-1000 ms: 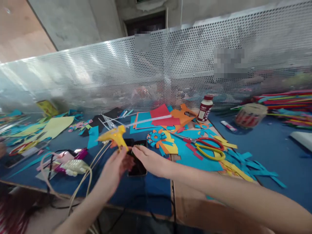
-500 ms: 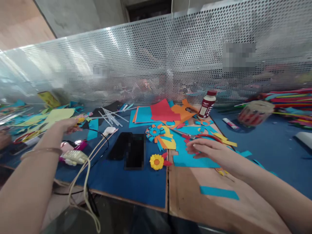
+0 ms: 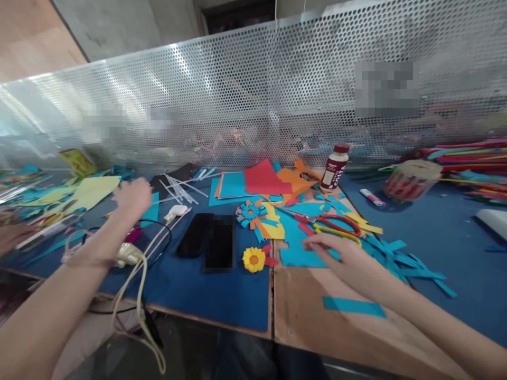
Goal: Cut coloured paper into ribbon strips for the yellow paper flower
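Observation:
My left hand (image 3: 133,199) is smeared by motion above the left side of the table, beside a blue paper strip (image 3: 151,212) and pale yellow paper (image 3: 95,191). Its fingers do not show clearly. Over a sheet of blue paper (image 3: 295,257) hovers my right hand (image 3: 338,252), palm down, fingers loosely stretched with nothing visible in them. Just beyond it lie scissors (image 3: 336,222) with red and yellow handles. A yellow paper flower (image 3: 254,259) with red leaves and a blue-and-orange paper flower (image 3: 251,212) rest to its left.
Two dark phones (image 3: 196,235) lie mid-table near a cream cable (image 3: 140,285). Coloured paper sheets (image 3: 265,178), a bottle (image 3: 335,168), a glue stick (image 3: 371,197) and a jar (image 3: 412,180) stand or lie farther back. A perforated metal screen (image 3: 237,89) rises behind. Another person's hand (image 3: 13,237) is far left.
My left hand has moved to the right, away from the small yellow and pink item it was near. My right hand has shifted slightly lower, showing more of the scissors.

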Demonstrator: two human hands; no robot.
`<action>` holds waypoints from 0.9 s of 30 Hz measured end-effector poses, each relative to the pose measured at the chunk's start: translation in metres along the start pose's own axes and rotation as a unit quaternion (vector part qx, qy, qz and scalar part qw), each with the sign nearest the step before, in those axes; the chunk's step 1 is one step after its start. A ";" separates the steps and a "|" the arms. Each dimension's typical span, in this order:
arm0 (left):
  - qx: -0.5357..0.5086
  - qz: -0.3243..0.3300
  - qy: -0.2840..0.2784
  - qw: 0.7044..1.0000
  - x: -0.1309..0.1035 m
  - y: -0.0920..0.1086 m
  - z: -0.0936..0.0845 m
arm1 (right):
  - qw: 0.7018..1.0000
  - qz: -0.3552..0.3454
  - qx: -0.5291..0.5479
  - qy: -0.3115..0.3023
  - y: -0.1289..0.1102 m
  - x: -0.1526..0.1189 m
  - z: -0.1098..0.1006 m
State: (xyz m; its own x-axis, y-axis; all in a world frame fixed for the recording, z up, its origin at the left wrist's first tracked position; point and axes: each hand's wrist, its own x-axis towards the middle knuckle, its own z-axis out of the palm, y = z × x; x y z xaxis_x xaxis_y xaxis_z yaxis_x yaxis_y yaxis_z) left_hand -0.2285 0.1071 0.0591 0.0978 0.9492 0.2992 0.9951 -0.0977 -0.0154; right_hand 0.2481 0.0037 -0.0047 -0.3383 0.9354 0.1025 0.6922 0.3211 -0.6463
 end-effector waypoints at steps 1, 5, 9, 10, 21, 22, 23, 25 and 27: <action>0.008 0.006 0.022 1.000 -0.009 0.021 0.005 | 0.997 -0.053 -0.042 0.021 -0.003 0.001 0.008; -0.021 0.287 0.005 0.958 -0.066 0.119 0.031 | 0.942 -0.279 -0.185 0.033 -0.015 0.013 0.043; -0.041 0.412 -0.008 0.910 -0.104 0.165 0.049 | 0.885 -0.377 -0.272 0.014 -0.018 0.027 0.063; -0.042 0.423 -0.012 0.905 -0.107 0.166 0.051 | 0.877 -0.390 -0.281 0.006 -0.017 0.030 0.065; -0.044 0.466 -0.059 0.882 -0.095 0.150 0.059 | 0.902 -0.349 -0.243 -0.074 -0.009 0.038 0.057; -0.046 0.468 -0.065 0.880 -0.094 0.150 0.060 | 0.901 -0.349 -0.243 -0.082 -0.008 0.039 0.057; -0.050 0.467 -0.071 0.880 -0.093 0.150 0.060 | 0.900 -0.350 -0.244 -0.087 -0.006 0.040 0.058; -0.064 0.465 -0.081 0.879 -0.091 0.149 0.061 | 0.900 -0.352 -0.245 -0.083 -0.002 0.042 0.060; -0.079 0.463 -0.095 0.878 -0.089 0.147 0.061 | 0.899 -0.354 -0.246 -0.076 0.002 0.043 0.062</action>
State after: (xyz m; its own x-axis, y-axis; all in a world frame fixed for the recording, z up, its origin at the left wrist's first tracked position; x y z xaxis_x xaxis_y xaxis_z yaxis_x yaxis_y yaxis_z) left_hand -0.0900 0.0266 -0.0283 0.8793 0.4722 0.0625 0.4746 -0.8796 -0.0311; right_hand 0.1955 0.0352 -0.0488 -0.8626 0.4519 0.2273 0.4546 0.8896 -0.0437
